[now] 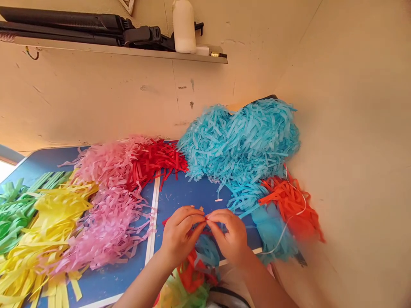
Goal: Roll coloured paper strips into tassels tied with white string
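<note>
My left hand [180, 233] and my right hand [228, 234] meet fingertip to fingertip over the blue table [186, 194], both pinched on a small red piece of tissue fringe [206, 218]. Under my wrists hangs a bunch of red-orange, blue and green fringe [195, 273]. A big heap of light blue fringe [240, 141] lies just behind my hands.
Pink fringe [105, 214], red fringe [154, 160], yellow fringe [48, 231] and green fringe [16, 205] spread over the table's left. Orange fringe [292, 205] with a white string lies right, against the wall. A shelf [122, 49] above holds a white bottle [184, 25] and black tools.
</note>
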